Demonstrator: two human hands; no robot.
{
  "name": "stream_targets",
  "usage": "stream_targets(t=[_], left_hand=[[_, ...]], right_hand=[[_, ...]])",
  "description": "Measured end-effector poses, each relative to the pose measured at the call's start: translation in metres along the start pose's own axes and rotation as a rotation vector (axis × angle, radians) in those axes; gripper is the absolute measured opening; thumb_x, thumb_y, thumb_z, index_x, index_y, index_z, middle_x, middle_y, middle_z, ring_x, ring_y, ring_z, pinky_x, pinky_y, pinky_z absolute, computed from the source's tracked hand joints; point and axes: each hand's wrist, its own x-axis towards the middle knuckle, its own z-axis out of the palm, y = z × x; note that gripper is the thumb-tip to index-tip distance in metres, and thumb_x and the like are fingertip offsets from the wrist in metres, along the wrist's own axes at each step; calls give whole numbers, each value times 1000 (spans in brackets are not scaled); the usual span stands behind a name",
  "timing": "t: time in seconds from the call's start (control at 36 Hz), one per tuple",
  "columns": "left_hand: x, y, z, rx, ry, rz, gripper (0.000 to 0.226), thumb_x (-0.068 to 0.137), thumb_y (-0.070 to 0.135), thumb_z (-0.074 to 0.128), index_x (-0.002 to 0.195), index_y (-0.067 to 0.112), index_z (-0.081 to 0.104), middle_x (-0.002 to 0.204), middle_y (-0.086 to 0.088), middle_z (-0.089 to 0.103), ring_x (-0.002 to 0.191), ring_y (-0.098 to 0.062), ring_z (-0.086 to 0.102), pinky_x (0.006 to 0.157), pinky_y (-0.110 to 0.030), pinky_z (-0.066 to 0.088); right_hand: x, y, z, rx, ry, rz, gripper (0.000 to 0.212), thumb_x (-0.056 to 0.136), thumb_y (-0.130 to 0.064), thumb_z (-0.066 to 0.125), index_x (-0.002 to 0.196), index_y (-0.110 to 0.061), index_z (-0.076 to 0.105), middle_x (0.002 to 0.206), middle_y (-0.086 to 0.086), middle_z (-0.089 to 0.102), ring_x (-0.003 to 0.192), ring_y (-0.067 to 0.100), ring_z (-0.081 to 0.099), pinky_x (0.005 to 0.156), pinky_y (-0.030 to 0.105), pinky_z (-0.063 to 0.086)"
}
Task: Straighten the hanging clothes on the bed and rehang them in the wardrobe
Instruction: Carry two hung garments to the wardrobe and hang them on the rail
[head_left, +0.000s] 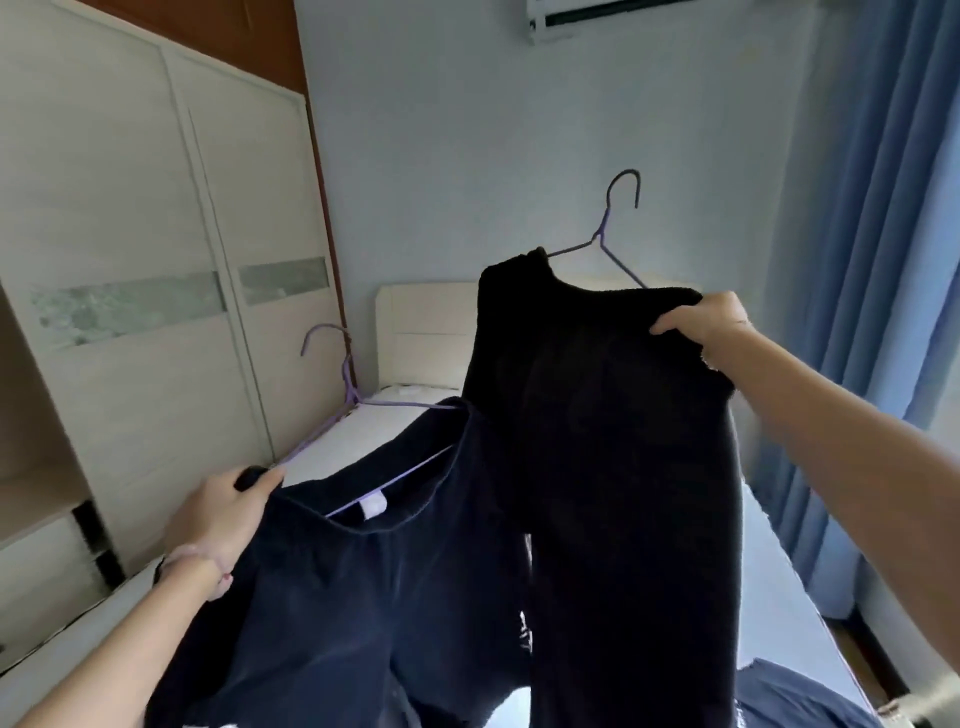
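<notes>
Left hand (223, 514) grips navy garment (363, 597), right hand (711, 322) black garment (597, 441), both hangered above bed (332, 457); I judge wardrobe (130, 234) rehanging pending.

No writing can be read anywhere. The white tag (375, 505) inside the neck of the navy garment (337, 597) looks blank. Small white marks (524, 631) at that garment's right edge are too blurred to make out.
</notes>
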Motion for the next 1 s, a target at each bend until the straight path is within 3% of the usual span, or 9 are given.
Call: stream_targets(t=[0.17,0.28,0.39,0.53,0.58,0.67,0.81,0.92,1.0], left_hand=[[-16,1,-33,-180,-11,-130,41,93,48,68,95,8,74,96,-16,69,87,-33,59,69,-33,39],[-31,-15,-59,-322,0,-206,35,81,47,80,94,14,78,112,-14,75,113,-36,66,99,-42,51],[-51,-33,-94,-480,46,-271,30,91,37,76,94,8,70,113,-10,66,113,-28,55,94,-35,37],[-78,-51,-158,-542,194,-283,22,96,30,71,82,18,60,122,4,51,116,-14,39,104,-31,29],[-85,-64,-189,-549,279,-314,19,95,33,72,96,16,67,136,3,53,127,-17,44,104,-31,31],[-106,-78,-239,-544,422,-353,59,95,38,71,145,11,55,162,-7,42,151,-29,37,90,-29,36],[-141,-116,-331,-550,611,-392,73,95,40,71,156,11,42,167,-9,36,156,-33,29,124,-50,25],[-173,-145,-399,-533,754,-419,79,94,45,71,158,13,38,169,-7,32,157,-35,27,126,-53,22],[-193,-172,-444,-501,823,-430,80,94,47,69,160,15,35,170,-5,31,157,-33,26,128,-53,20]], right_hand=[[-17,-19,10,178,-396,109,47,73,-25,74,114,-6,63,108,9,67,84,23,65,85,36,53],[-39,-27,35,169,-408,3,45,69,-23,77,108,-6,64,70,7,72,67,22,67,64,32,57],[-63,-32,69,102,-401,-108,50,65,-33,77,102,-2,65,96,16,70,86,32,68,83,45,55],[-99,-55,117,86,-480,-244,50,72,-41,71,98,1,66,93,17,70,84,32,68,85,44,55],[-121,-74,138,113,-526,-302,47,75,-41,70,97,1,66,92,17,70,84,32,68,84,42,55],[-156,-106,174,173,-613,-384,43,79,-38,68,99,0,67,95,17,70,86,31,68,81,38,55],[-235,-164,237,265,-783,-441,36,81,-41,66,98,-9,68,91,10,71,81,24,68,69,29,55],[-315,-201,289,329,-925,-479,36,79,-42,66,96,-11,69,90,8,72,81,24,70,78,36,58],[-382,-220,328,403,-1012,-468,26,83,-35,66,89,-10,67,80,5,69,66,16,67,58,23,56]])
